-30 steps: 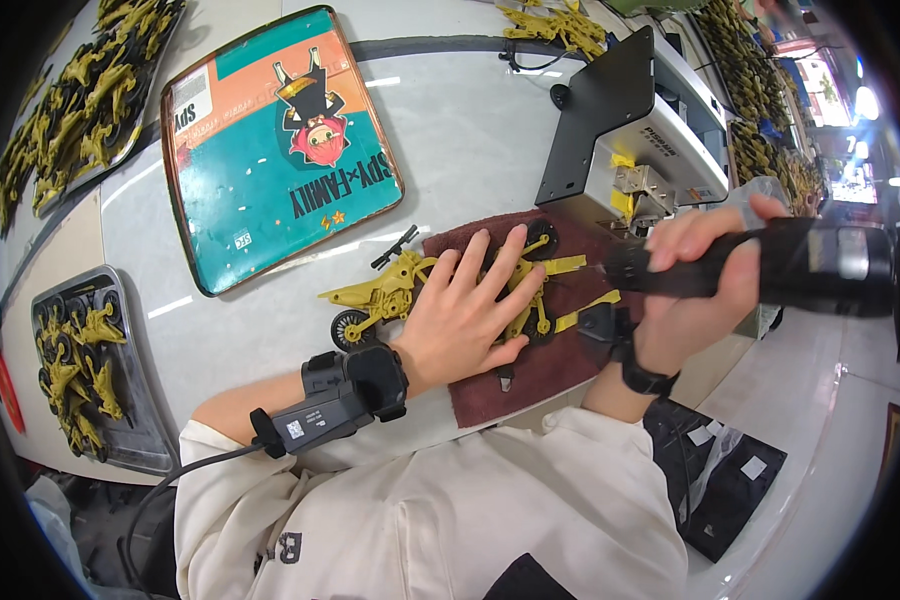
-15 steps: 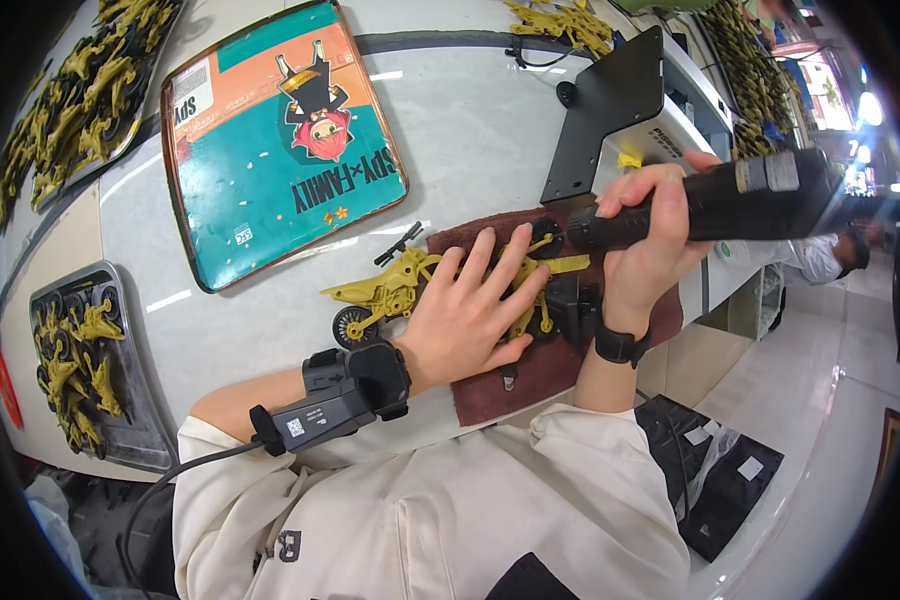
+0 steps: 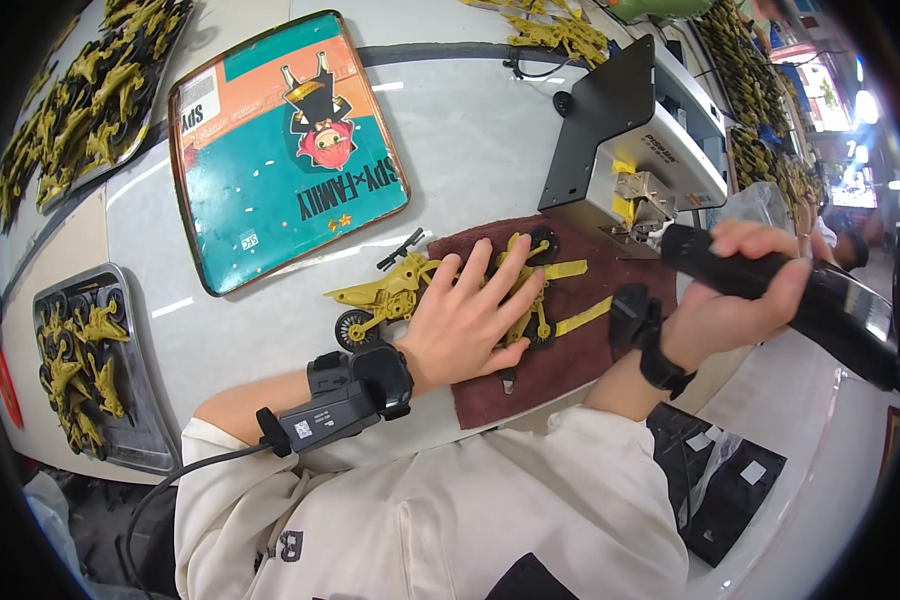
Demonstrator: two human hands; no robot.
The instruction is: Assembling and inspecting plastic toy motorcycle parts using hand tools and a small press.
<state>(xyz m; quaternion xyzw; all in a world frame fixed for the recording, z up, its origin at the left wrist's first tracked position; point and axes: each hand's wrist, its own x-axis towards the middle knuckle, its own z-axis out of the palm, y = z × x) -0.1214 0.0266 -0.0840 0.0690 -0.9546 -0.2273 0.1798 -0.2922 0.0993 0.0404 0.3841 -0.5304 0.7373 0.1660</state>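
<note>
Motorbike (image 3: pixel 375 293), yellow with black wheels (image 3: pixel 352 329), lies side-down on the bench (image 3: pixel 280 325), partly over the maroon cloth (image 3: pixel 565 370). Left hand (image 3: pixel 467 318) flat across it, fingers apart, hiding much of its middle. Right hand (image 3: pixel 742 300) fingers clamped round a black screwdriver (image 3: pixel 705 260), tip close by the machine (image 3: pixel 660 160); contact can't be told. Probably light, stiff plastic, a little slick; thin black handlebar (image 3: pixel 400 250) looks snappable. Best grip likely the thick body, pressed flat, keeping clear of handlebar and wheels.
</note>
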